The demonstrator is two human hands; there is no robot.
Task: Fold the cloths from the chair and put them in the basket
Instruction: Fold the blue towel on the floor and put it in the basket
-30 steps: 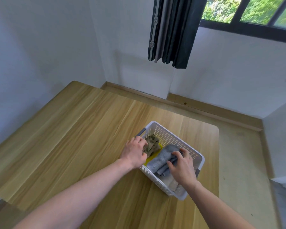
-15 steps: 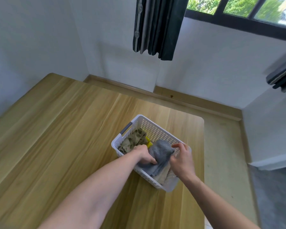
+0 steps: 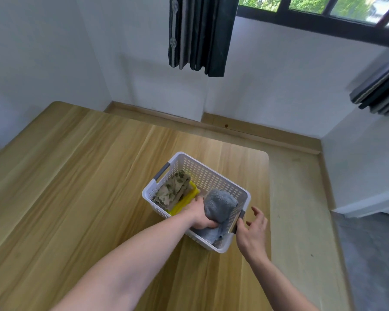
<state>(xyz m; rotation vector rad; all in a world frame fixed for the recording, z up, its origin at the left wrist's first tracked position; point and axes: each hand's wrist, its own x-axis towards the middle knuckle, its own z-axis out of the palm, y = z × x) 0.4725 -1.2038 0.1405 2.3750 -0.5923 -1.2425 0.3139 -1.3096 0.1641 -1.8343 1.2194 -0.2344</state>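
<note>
A white perforated basket [image 3: 211,173] with grey handles sits near the right edge of the wooden table [image 3: 76,187]. Inside lie a folded leaf-patterned cloth [image 3: 172,191], a yellow cloth [image 3: 184,203] under it, and a folded grey towel [image 3: 220,204] at the right end. My left hand [image 3: 200,215] reaches into the basket and grips the grey towel's near side. My right hand [image 3: 254,230] hovers just outside the basket's right handle, fingers spread and holding nothing.
The table's right edge [image 3: 268,198] runs close beside the basket, with bare floor [image 3: 301,221] beyond it. A dark curtain [image 3: 200,34] hangs under the window at the back wall. No chair is in view.
My right hand has let go of the grey towel and pulled out to the basket's right side. My left hand stays on the towel. The view has shifted a little to the right.
</note>
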